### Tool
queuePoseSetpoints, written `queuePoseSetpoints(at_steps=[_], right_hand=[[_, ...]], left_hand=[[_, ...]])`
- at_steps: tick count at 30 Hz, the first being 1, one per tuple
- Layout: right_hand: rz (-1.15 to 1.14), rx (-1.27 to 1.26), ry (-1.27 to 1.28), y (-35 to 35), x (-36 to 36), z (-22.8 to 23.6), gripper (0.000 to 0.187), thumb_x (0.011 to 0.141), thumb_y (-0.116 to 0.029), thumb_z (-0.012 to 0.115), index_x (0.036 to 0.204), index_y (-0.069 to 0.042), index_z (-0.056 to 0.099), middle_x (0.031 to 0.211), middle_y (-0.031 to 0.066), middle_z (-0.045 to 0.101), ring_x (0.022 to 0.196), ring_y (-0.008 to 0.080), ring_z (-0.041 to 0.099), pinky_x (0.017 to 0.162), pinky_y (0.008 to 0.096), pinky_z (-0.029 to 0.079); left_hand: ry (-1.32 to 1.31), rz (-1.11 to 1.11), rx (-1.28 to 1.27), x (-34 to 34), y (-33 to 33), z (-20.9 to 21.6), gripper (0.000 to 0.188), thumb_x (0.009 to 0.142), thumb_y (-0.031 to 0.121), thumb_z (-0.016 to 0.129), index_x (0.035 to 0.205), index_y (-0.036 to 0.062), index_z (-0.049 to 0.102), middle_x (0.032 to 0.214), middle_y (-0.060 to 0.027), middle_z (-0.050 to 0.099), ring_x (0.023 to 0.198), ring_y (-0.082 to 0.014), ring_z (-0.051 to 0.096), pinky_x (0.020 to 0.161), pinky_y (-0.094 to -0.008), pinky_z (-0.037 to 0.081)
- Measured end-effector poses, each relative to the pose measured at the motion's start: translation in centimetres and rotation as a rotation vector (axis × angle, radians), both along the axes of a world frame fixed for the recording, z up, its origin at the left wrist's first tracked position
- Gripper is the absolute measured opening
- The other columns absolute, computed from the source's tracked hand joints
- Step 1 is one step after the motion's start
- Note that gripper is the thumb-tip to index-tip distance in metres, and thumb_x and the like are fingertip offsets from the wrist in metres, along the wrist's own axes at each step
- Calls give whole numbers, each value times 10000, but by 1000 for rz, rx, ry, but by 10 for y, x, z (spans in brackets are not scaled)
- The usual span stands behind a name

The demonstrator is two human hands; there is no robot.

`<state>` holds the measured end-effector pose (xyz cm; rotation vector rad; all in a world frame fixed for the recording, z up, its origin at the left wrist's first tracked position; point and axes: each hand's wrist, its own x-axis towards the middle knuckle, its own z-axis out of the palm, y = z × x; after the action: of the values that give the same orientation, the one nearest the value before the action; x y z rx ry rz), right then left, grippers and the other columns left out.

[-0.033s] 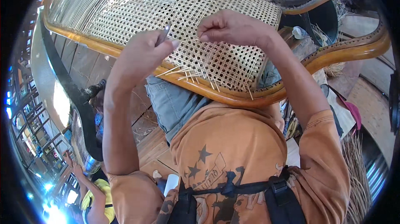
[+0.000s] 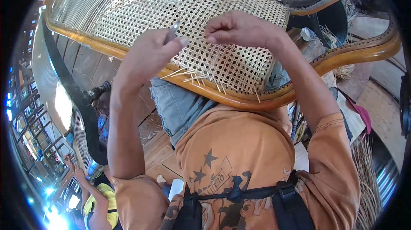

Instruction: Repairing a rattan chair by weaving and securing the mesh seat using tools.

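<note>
A pale woven cane panel (image 2: 239,58) with open holes fills a curved, varnished wooden frame (image 2: 222,98) in front of my body. Over its near left part, my left hand (image 2: 154,52) is closed round a small tool with a shiny metal tip (image 2: 174,28); the rest of it is hidden by the fingers. To the right, my right hand (image 2: 235,28) is held above the weave, thumb and fingers pinched. Whatever lies in that pinch is too small to make out. Loose cane ends (image 2: 192,76) stick out over the near edge of the frame.
A dark curved chair part (image 2: 72,84) stands at the left. Past it, a person in yellow (image 2: 102,204) has both arms raised. A dark bucket (image 2: 334,22) is at the far right, and a bundle of cane strands (image 2: 366,174) lies at the lower right.
My left hand has shifted slightly right, toward my right hand, and the tool's tip has moved with it. The right hand has barely moved.
</note>
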<state>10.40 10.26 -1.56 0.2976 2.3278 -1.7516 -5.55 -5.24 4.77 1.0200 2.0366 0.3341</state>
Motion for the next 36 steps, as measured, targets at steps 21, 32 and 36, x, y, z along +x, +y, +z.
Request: queuePoseSetpoints(at_steps=[21,32,36], right_hand=[[-318,440,-313,-22,52,-31,192,791,-189,546,862,-28,623,714,168,603,645,286,592,624,377,465],[-388,328,-353,-18,51,-28,244,771,-242,536,830,-38,656,761,223,615,736,367,619,698,441,484],[-390,339,-375,-15,54,-32,228,783,-220,533,854,-26,633,672,183,586,577,272,557,585,382,444]], left_hand=[[510,-737,-258,49,74,-45,190,795,168,542,849,41,673,795,-147,666,756,-306,658,673,-420,521],[505,-941,-378,61,109,-32,210,736,92,580,908,53,695,887,-134,679,828,-279,668,713,-400,530],[473,-990,-390,62,113,-38,227,739,88,582,933,53,694,902,-124,682,831,-277,668,726,-402,530]])
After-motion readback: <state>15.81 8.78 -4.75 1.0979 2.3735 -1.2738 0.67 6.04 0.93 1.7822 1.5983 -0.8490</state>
